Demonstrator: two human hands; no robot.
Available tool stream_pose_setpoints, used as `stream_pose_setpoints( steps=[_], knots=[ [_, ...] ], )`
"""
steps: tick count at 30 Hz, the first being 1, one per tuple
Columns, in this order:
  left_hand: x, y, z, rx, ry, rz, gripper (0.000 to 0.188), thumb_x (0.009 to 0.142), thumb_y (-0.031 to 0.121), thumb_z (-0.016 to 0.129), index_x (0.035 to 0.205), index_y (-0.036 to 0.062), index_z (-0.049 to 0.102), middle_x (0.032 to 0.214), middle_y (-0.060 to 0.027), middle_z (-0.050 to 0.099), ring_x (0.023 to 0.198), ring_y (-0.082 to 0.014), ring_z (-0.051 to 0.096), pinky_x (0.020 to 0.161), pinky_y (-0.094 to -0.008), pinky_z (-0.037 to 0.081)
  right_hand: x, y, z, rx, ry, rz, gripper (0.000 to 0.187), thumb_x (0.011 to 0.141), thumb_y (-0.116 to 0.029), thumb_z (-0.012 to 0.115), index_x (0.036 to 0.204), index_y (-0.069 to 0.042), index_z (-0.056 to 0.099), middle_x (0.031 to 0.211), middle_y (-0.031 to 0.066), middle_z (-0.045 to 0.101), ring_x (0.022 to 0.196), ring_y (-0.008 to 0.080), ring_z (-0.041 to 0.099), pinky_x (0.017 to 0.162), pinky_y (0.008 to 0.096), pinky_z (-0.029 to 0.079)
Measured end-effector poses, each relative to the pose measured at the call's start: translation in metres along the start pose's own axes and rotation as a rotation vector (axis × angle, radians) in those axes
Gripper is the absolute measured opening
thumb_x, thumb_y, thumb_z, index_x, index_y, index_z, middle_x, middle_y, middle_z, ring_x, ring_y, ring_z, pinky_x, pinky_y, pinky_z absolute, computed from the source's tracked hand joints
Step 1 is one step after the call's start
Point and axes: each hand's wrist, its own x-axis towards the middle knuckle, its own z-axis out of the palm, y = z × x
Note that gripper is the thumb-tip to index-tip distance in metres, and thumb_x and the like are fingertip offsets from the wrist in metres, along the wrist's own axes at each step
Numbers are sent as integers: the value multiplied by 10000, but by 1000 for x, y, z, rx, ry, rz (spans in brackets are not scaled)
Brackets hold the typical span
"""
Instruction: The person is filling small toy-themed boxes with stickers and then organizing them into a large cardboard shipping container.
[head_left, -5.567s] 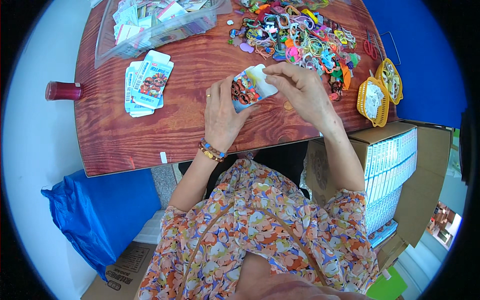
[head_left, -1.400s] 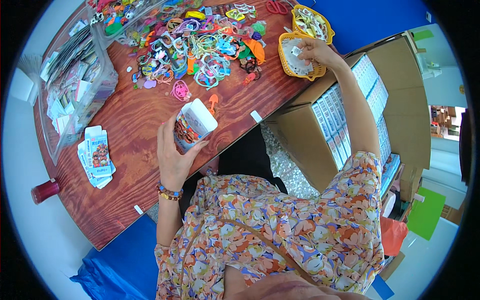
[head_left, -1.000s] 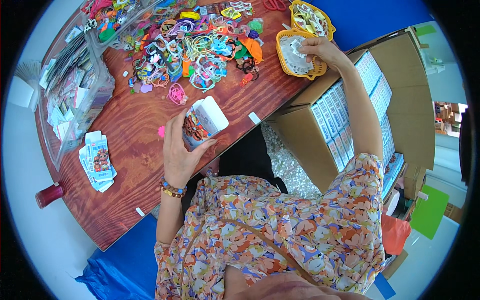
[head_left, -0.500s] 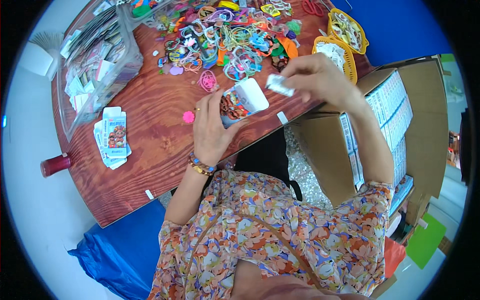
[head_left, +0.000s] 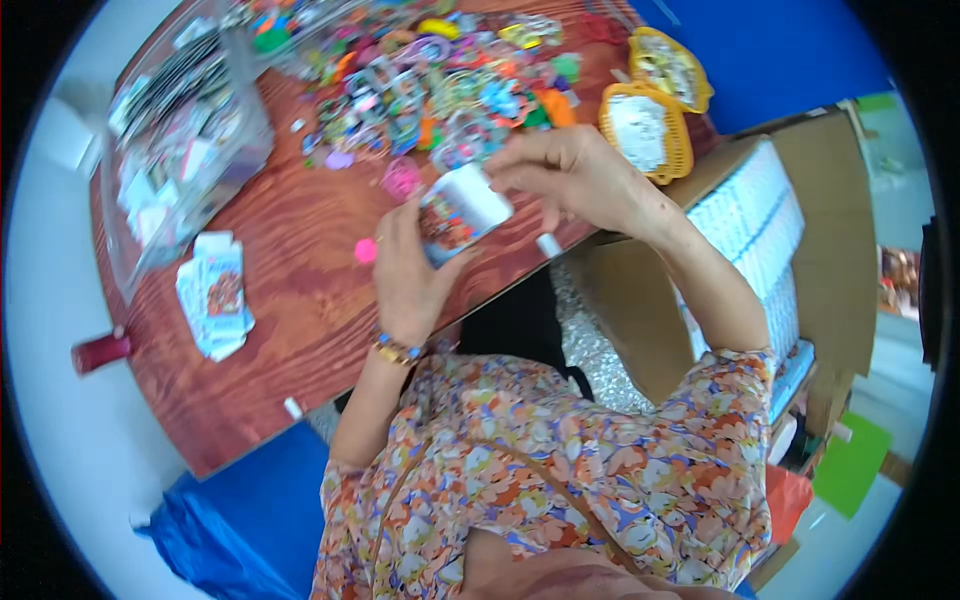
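Observation:
My left hand (head_left: 402, 275) is wrapped round a small printed carton box (head_left: 447, 222), tilted on the near side of the table. The box's white flap (head_left: 478, 192) stands open toward the right. My right hand (head_left: 585, 178) reaches in from the right, its thumb and fingertips close together at the flap. Blur hides whatever those fingertips hold; the small packet is not visible. Just beyond the box lies a pink coil of bands (head_left: 402, 178), and a pink flower-shaped piece (head_left: 366, 250) rests left of my left hand.
A heap of colourful bands and trinkets (head_left: 440, 90) covers the far table. A clear bin of cards (head_left: 262, 140) and flat printed boxes (head_left: 215, 300) lie left. Yellow baskets (head_left: 683, 150) stand far right, above a cardboard carton (head_left: 625, 310) of packed boxes. A dark red cup (head_left: 103, 352) is at the left edge.
My right hand has moved left from beside the box to its open flap. The small packet it held has gone from sight. The whole view has shifted slightly.

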Motion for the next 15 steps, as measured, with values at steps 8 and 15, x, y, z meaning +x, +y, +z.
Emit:
stream_pose_setpoints(
  steps=[8, 15],
  knots=[
    [-7, -6, -14, -103, 45, -57, 765, 673, 229, 911, 1291, -12, 530, 1152, -160, 576, 1056, -321, 587, 905, -425, 479, 18, 149, -213, -778, 731, 432, 381, 906, -402, 602, 1135, -121, 718, 1084, 174, 721, 1025, 363, 686, 875, 457, 541],
    [-10, -7, -20, -102, 92, -106, 787, 678, 203, 910, 1317, -19, 508, 1186, -167, 563, 1095, -323, 579, 923, -426, 484, 36, 175, -227, -1037, 694, 543, 425, 837, -442, 685, 1102, -113, 735, 979, 116, 745, 926, 268, 719, 827, 388, 547]
  ],
)
